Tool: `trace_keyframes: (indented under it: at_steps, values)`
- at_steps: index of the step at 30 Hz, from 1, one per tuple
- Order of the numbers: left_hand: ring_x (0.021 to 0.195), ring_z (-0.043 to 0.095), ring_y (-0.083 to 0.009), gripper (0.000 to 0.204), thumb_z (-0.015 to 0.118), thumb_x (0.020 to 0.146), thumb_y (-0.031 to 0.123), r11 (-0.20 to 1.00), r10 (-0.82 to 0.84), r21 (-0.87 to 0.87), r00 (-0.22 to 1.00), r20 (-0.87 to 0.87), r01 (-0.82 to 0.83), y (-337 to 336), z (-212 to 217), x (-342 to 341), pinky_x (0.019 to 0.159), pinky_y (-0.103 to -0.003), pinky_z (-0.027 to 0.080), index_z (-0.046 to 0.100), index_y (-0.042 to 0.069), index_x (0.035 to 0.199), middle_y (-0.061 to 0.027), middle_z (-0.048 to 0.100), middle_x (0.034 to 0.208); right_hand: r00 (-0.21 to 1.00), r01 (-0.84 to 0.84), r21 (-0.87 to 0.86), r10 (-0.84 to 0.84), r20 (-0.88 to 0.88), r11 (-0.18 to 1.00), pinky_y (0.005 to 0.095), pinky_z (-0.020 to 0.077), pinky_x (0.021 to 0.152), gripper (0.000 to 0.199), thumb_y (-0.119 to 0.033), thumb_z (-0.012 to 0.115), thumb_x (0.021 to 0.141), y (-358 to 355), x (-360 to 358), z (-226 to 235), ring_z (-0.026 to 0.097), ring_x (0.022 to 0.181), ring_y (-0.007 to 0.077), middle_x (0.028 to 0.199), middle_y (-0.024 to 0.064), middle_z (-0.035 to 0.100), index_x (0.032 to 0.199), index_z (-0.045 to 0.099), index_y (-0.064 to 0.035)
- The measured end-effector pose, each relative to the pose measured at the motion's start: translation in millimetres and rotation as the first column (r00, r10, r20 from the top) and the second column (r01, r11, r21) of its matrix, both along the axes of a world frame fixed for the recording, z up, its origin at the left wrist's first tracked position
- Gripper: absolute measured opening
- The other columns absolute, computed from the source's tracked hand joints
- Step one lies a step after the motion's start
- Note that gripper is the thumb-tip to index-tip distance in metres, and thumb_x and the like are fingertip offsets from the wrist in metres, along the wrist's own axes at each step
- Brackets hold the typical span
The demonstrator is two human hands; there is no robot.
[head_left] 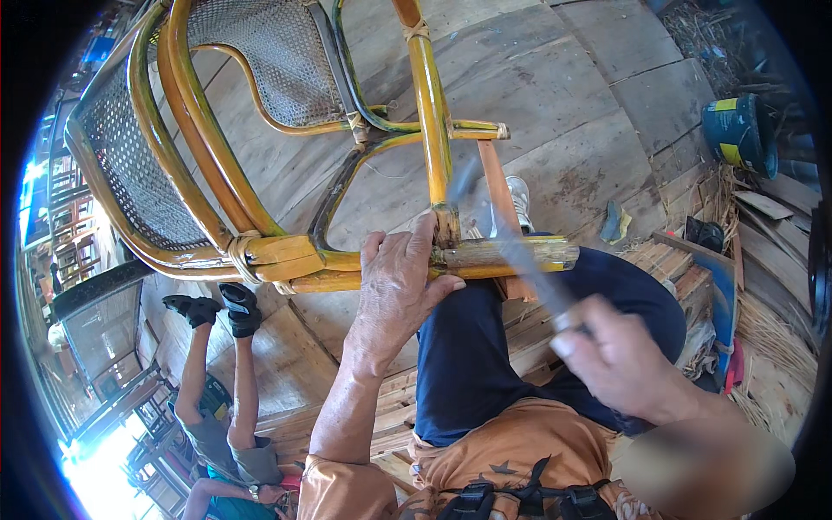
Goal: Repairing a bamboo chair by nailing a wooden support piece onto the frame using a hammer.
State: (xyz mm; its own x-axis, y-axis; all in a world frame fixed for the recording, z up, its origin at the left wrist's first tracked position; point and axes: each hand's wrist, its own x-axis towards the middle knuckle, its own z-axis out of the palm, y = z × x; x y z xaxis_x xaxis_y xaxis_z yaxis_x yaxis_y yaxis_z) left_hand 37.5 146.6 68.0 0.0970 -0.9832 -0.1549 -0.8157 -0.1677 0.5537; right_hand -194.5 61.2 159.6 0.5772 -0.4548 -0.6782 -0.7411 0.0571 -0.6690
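Note:
A rattan chair frame (428,113) with glossy yellow-brown poles and woven mesh panels lies tipped over in front of me, one end across my lap. My left hand (394,273) is wrapped round its near pole, beside the joint where another pole meets it. The pole's cut end (555,254) sticks out to the right, over my thigh. In my closed right hand (620,351) is a knife (536,276), smeared by motion. Its blade points up and left, across or just above that pole end; I cannot tell whether it touches.
Another person's legs (245,381) stretch out at the lower left. A reddish wooden strip (496,184) stands behind the pole end. On the right are a dark bucket (739,134), wood boards (767,247) and loose fibre strips (780,342). Planks (563,113) cover the floor.

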Motion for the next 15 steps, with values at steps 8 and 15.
trace_keyframes:
  at_steps: [8, 15]
  values:
    - [0.095, 0.055, -0.0286, 0.080, 0.078, 0.061, 0.025, 1.000, -0.006, -0.020, 1.000, -0.003, 0.006, 1, -3, 1, 0.094, -0.043, 0.030, 0.041, 0.000, 0.128, -0.0133, 0.059, 0.096, 0.970, 0.152, 0.114, -0.171, 0.176, 0.982, 0.0308, 0.0449, 0.051, 0.028, -0.023, 0.053, 0.091, -10, 3, 23, 0.061, 0.058, 0.0184, 0.064, 0.0126, 0.058, 0.092, 0.047, 0.0038]
    - [0.096, 0.055, -0.0290, 0.081, 0.077, 0.062, 0.026, 1.000, 0.013, 0.022, 1.000, -0.007, -0.013, 0, -1, 1, 0.095, -0.045, 0.030, 0.041, 0.000, 0.129, -0.0134, 0.059, 0.095, 0.959, -0.244, 0.077, 0.252, -0.131, 0.967, 0.0344, 0.0435, 0.048, 0.026, -0.021, 0.052, 0.091, -23, 19, 18, 0.058, 0.051, 0.0279, 0.058, 0.0170, 0.054, 0.092, 0.049, 0.0050]
